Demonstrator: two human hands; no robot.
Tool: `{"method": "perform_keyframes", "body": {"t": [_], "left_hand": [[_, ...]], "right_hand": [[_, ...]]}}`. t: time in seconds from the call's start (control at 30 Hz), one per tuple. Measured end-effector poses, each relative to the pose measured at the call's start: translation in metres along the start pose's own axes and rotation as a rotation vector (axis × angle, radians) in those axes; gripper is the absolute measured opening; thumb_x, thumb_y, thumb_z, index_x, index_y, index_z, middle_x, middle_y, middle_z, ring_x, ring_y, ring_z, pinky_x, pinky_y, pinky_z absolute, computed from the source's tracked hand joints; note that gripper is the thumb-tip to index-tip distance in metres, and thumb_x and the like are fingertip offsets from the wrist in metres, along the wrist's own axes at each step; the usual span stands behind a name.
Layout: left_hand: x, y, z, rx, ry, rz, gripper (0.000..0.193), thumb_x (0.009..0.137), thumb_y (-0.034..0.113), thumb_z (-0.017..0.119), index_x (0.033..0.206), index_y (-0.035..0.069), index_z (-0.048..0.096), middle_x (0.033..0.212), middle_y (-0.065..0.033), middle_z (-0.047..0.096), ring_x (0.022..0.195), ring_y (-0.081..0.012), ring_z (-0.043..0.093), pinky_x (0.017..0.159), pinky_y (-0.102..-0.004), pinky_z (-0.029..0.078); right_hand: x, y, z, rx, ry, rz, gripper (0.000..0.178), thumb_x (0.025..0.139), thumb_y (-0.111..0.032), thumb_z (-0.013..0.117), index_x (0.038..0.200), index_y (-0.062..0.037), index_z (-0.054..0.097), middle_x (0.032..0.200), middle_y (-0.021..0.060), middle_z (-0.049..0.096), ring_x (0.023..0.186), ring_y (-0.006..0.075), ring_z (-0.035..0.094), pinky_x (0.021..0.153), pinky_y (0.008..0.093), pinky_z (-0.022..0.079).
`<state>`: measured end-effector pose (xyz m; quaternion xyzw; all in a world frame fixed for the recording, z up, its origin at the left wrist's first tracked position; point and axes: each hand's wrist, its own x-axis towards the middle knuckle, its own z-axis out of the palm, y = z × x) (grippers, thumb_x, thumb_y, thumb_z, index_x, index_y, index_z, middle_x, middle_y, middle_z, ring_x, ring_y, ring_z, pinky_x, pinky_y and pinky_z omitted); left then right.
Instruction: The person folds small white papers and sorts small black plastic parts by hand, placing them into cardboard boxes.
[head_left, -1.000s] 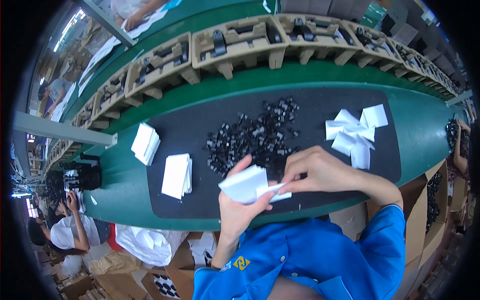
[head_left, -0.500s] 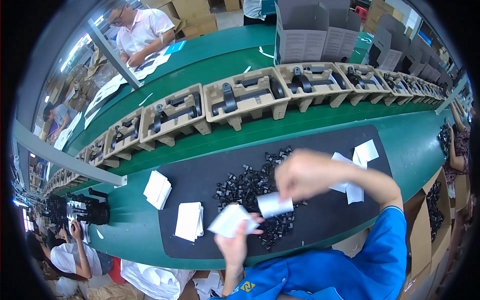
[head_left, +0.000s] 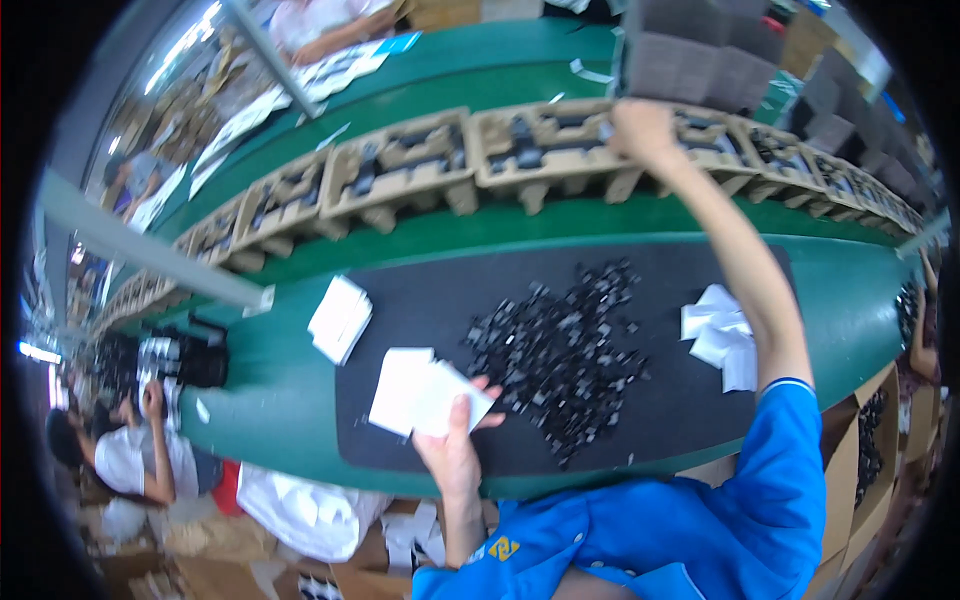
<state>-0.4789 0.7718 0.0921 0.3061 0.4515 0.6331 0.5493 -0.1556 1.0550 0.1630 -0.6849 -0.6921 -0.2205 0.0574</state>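
My left hand (head_left: 452, 455) is closed on white paper sheets (head_left: 452, 400), thumb on top, above the near left of a dark mat (head_left: 420, 300). The held sheets overlap a white paper stack (head_left: 398, 385) lying on the mat. My right arm reaches far across, and my right hand (head_left: 643, 132) is at a moulded cardboard tray (head_left: 555, 178) holding black parts. Its fingers look curled; what they hold is blurred and hidden. Between my arms, a heap of small black pieces (head_left: 560, 360) covers the mat's middle.
A second paper stack (head_left: 341, 320) lies at the mat's left edge, loose white sheets (head_left: 722, 335) at its right. Trays run in a row along the green line behind. A grey post (head_left: 150, 250) juts in at left. Tall grey boxes (head_left: 690, 65) stand behind the trays.
My right hand has moved from above the black heap, where it held a white sheet, up to the trays. My left hand has shifted slightly left with its sheets. The view has tilted down.
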Motion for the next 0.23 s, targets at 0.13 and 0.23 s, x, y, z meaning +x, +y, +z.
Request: {"method": "perform_keyframes", "body": {"t": [0.13,0.23], "left_hand": [[-0.006,0.001,0.008,-0.061,-0.115,-0.044,0.042,0.093,0.012,0.057,0.128,-0.008,0.043,0.099,-0.0235,0.064,0.086,-0.0322,0.068,0.060,-0.0341,0.061],[-0.013,0.002,0.003,-0.118,-0.169,-0.095,0.045,0.094,0.014,0.057,0.130,-0.008,0.041,0.101,-0.0238,0.064,0.086,-0.0321,0.068,0.060,-0.0344,0.061]], "right_hand": [[-0.002,0.022,-0.002,0.026,-0.090,0.008,0.024,0.067,-0.019,0.073,0.086,-0.0047,0.071,0.083,0.0173,0.069,0.082,0.0322,0.069,0.069,0.0435,0.056],[-0.011,0.011,-0.002,-0.023,-0.059,-0.045,0.031,0.068,-0.026,0.075,0.089,-0.0045,0.070,0.085,0.0158,0.070,0.083,0.0319,0.069,0.069,0.0437,0.056]]}}
